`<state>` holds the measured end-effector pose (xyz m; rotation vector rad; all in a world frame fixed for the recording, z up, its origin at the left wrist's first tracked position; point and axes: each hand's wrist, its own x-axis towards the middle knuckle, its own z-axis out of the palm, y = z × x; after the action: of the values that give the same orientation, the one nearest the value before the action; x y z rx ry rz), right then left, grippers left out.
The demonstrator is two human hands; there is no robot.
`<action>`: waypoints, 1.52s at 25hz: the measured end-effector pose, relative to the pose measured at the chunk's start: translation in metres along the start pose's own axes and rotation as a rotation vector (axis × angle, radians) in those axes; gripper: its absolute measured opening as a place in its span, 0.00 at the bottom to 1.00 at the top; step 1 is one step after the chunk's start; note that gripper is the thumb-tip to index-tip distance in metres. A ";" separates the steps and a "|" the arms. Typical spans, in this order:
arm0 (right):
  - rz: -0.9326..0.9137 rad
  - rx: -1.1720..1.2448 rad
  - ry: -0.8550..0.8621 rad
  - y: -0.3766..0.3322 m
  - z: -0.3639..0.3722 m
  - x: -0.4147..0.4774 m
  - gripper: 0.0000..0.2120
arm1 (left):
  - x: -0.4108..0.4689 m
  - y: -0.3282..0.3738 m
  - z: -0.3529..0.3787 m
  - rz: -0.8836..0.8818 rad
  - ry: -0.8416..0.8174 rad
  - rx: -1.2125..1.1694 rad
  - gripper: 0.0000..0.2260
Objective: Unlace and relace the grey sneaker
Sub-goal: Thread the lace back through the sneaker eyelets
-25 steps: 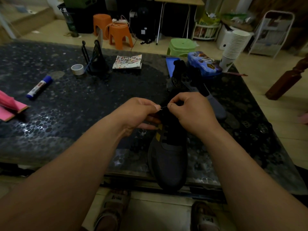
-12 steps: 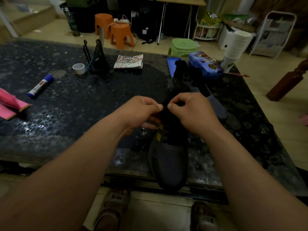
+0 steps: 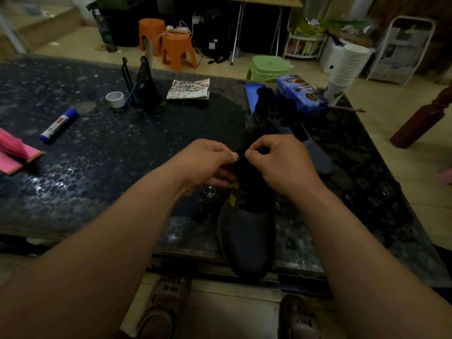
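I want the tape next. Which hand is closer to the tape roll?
Left. The left hand pinches the lace above the grey sneaker, with the tape roll farther back to its left. The right hand pinches the lace too, farther right.

Both forearms reach forward; the left hand (image 3: 208,165) and right hand (image 3: 281,165) meet fingertip to fingertip, fingers curled, each pinching something thin.
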<state>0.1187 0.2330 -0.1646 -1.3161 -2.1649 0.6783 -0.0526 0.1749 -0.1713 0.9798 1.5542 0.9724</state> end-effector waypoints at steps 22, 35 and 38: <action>0.291 0.318 0.122 0.026 -0.035 -0.023 0.06 | 0.005 -0.018 -0.011 0.167 0.174 0.179 0.07; 0.166 0.001 -0.034 0.031 -0.036 -0.028 0.06 | 0.008 -0.019 -0.002 0.311 0.238 0.395 0.11; 0.191 -0.025 -0.016 0.029 -0.043 -0.031 0.09 | 0.005 -0.016 -0.004 0.441 0.339 0.478 0.10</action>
<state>0.1778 0.2234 -0.1564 -1.5500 -2.0840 0.7395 -0.0594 0.1733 -0.1869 1.6061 1.9516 1.1345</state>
